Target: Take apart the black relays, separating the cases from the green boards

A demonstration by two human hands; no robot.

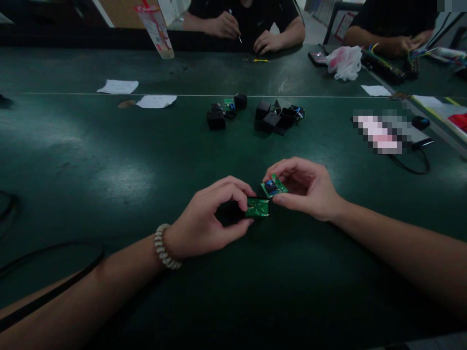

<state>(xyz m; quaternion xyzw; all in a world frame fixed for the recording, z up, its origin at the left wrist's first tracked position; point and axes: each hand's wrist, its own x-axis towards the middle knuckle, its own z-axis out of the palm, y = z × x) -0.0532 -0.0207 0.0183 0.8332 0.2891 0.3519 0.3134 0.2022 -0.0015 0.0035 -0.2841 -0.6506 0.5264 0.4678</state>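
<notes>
My left hand (209, 221), with a bead bracelet on its wrist, pinches a small green circuit board (257, 207) that has a black block on its left side. My right hand (306, 187) holds a second small green circuit board (274, 187) carrying a blue and black part, tilted, just above and right of the first. The two boards nearly touch at their corners. Both hands hover low over the dark green table (91, 160).
Two piles of black housings and small boards (219, 115) (279, 116) lie farther back. Paper slips (156, 101) lie left, a cup (155, 29) at the far edge. Two other people's hands (268, 43) (401, 46) work across the table. Cables lie at right and near left.
</notes>
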